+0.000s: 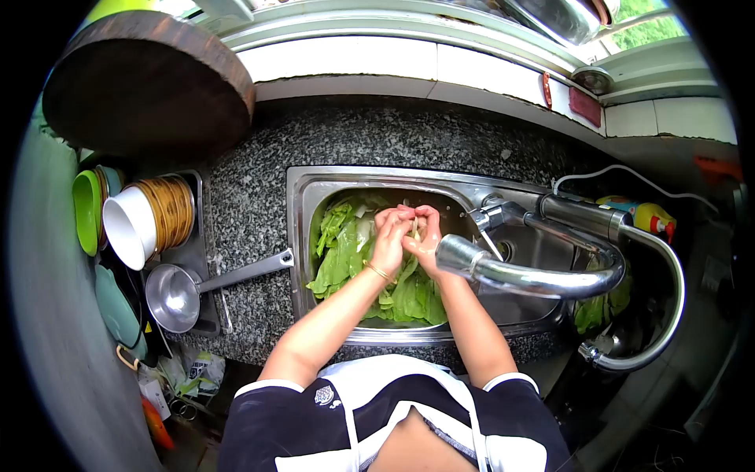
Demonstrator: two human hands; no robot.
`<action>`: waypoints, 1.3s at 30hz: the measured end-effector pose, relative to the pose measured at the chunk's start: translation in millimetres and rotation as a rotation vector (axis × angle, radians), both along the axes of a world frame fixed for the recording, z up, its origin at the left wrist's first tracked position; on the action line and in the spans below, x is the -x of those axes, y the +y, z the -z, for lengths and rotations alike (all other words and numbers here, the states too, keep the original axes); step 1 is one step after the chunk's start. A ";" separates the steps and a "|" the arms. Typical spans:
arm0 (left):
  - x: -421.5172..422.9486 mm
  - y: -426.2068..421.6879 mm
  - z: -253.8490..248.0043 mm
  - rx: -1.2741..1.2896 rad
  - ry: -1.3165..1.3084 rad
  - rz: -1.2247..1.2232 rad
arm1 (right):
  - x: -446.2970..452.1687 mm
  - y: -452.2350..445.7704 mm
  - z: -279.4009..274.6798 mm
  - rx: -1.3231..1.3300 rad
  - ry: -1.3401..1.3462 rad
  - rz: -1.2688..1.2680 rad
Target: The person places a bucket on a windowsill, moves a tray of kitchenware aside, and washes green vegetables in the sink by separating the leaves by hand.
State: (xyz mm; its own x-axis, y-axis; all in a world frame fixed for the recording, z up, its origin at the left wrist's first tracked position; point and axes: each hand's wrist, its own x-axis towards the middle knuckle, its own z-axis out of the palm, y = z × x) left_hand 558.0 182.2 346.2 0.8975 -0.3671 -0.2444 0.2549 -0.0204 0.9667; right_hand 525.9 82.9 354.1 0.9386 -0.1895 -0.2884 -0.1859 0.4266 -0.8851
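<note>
My left hand (388,242) and my right hand (425,240) meet over the left basin of the steel sink (302,259). Their fingers are curled around a pale stem of a leafy green, partly hidden between them. Broad lettuce-like leaves (340,263) fill the basin below and around my hands, and they look wet. A gold bracelet (379,272) circles my left wrist. Just right of my right hand, the chrome faucet's spout (458,256) reaches over the sink.
Left of the sink, a metal ladle (173,297) points its handle toward the basin, near stacked bowls (130,228). A thick round chopping board (149,86) leans at the back left. Bottles (649,216) stand right of the faucet, above more greens (602,307).
</note>
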 end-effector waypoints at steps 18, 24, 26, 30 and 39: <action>23.5 -21.8 -141.6 0.488 0.215 0.113 | 47.4 -20.3 -64.7 0.713 -0.174 0.174; -3.6 -3.9 -29.2 0.629 0.673 -0.118 | -1.6 -22.7 -24.9 1.191 -0.309 -0.370; -7.0 9.0 22.6 0.250 0.539 0.049 | -4.3 -21.4 11.5 1.211 -0.278 -0.576; -30.5 28.2 9.6 -0.632 0.097 0.372 | -9.6 -18.2 52.7 1.307 -0.186 -0.880; -49.7 71.4 39.9 -1.019 -0.509 0.022 | -27.4 21.4 73.7 1.137 0.023 -0.326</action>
